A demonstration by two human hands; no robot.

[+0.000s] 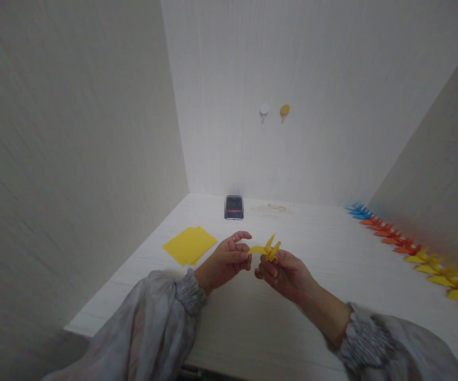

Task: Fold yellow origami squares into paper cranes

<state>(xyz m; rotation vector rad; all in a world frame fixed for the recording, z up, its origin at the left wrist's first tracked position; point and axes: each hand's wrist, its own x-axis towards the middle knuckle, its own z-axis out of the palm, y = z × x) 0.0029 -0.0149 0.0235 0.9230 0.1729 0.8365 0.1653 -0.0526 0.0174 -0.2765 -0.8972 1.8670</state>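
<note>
Both my hands hold a small yellow folded paper crane (267, 248) above the white table (332, 248). My left hand (226, 261) pinches the crane's left tip between thumb and fingers; a ring shows on one finger. From below, my right hand (286, 274) grips the body of the crane, with its fingers closed. Both wrists are in loose grey sleeves.
A stack of flat yellow paper squares (189, 244) lies to the left. A dark phone (234, 207) lies near the back wall. A row of folded cranes, blue (359, 211), orange (391, 234) and yellow (447, 275), runs along the right wall. Two wall hooks (274, 111) hang above.
</note>
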